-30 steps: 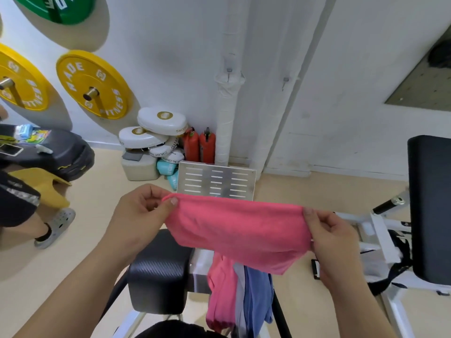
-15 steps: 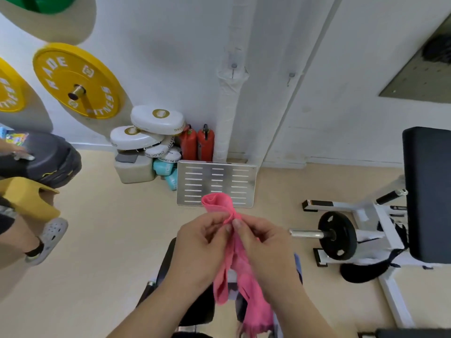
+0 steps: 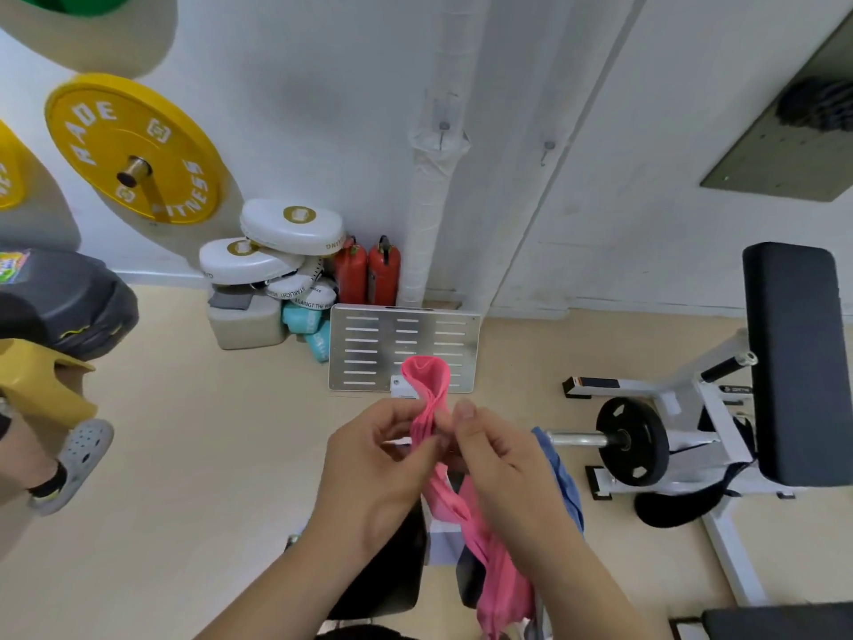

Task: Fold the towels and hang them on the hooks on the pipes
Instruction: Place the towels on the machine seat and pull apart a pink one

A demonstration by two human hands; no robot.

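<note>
In the head view, the left hand (image 3: 374, 473) and the right hand (image 3: 503, 464) meet at the middle of the frame, both pinched onto the pink towel (image 3: 427, 394). The towel is gathered into a narrow bunch: a small loop of it stands up above the fingertips, and the rest hangs down between the wrists toward the bottom edge. The left thumb and fingers close on the towel from the left, and the right thumb presses it from the right, so the two hands touch or nearly touch around the cloth. A blue towel (image 3: 561, 473) shows just behind the right hand, partly hidden by it.

On the white wall ahead run two white pipes; the left pipe (image 3: 434, 187) carries a small hook (image 3: 444, 129), and the right pipe (image 3: 572, 145) carries another hook (image 3: 548, 149). Both hooks are bare. A slotted metal plate (image 3: 369, 348) leans at the foot of the wall, behind the towel's loop. A yellow weight plate (image 3: 134, 150) hangs on the wall at left.
</note>
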